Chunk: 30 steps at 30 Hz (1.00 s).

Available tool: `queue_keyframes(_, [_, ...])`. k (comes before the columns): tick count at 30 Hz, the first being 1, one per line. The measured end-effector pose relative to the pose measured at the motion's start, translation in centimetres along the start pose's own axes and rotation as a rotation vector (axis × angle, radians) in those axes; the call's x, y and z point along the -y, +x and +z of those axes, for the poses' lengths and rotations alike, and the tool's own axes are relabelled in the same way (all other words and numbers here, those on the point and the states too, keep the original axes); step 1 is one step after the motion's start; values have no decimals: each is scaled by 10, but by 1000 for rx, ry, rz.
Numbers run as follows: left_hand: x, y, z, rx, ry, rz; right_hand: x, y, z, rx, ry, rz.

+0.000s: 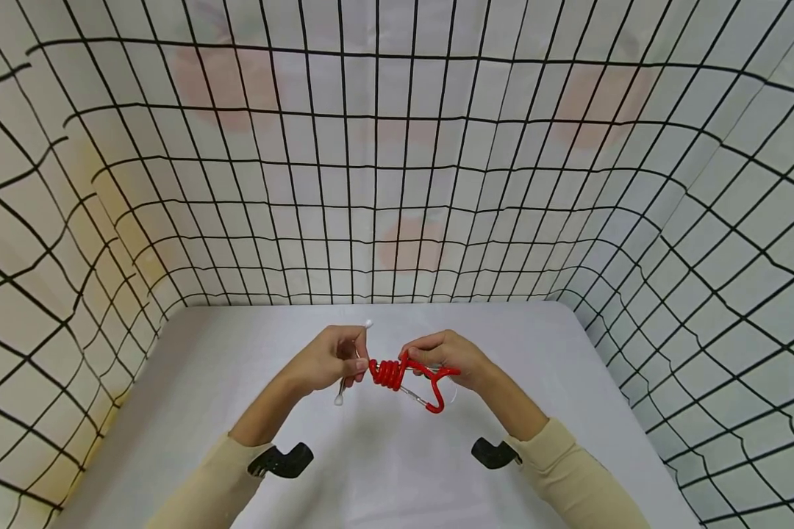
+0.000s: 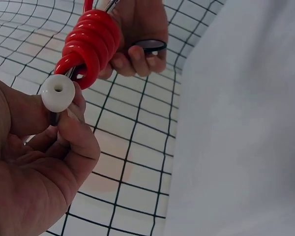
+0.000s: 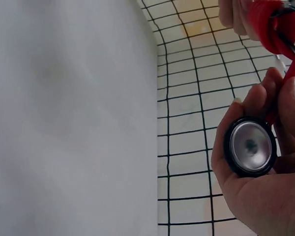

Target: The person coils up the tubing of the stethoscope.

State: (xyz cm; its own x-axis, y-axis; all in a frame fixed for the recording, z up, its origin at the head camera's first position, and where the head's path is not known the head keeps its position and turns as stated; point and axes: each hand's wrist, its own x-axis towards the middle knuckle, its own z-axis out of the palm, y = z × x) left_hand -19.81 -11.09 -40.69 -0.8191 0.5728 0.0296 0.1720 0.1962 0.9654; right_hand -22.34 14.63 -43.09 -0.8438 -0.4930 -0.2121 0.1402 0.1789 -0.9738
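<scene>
Between my two hands is a stethoscope with red tubing (image 1: 388, 373), wound in several tight coils round its metal ear tubes. My left hand (image 1: 336, 356) pinches the ear-tube end. One white ear tip (image 1: 338, 400) sticks out below the fingers, another above; the left wrist view shows an ear tip (image 2: 58, 93) close up, by the thumb and finger. My right hand (image 1: 446, 351) pinches the red tubing just right of the coils. In the right wrist view, the round chest piece (image 3: 250, 146) with a dark rim lies in its palm. A forked red part (image 1: 440, 389) hangs below that hand.
A white-covered table (image 1: 397, 470) lies beneath the hands. Black grid netting (image 1: 406, 169) stands around its back and both sides, with pale cloth behind. Each sleeve cuff bears a black wrist mount, one left (image 1: 281, 461) and one right (image 1: 494, 453).
</scene>
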Motion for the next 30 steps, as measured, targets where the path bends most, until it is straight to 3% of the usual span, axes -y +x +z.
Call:
queue_keyframes(6, [-2, 3, 3, -34, -58, -6, -9, 1, 12, -1, 232, -46])
queue_keyframes(9, [1, 4, 3, -79, -62, -22, -15, 2, 19, -46, 300, -40])
queue_keyframes(15, [9, 6, 8, -168, -58, -51, -26, 6, 33, -174, 274, 3])
queue_keyframes(21, [5, 4, 11, -272, -26, -83, -40, 10, 42, -252, 185, -129])
queue_keyframes(26, [15, 6, 9, -349, -38, -93, -46, 16, 51, -321, 78, -42])
queue_keyframes(30, [22, 5, 5, -410, -31, -96, -47, 18, 64, -325, -7, -4])
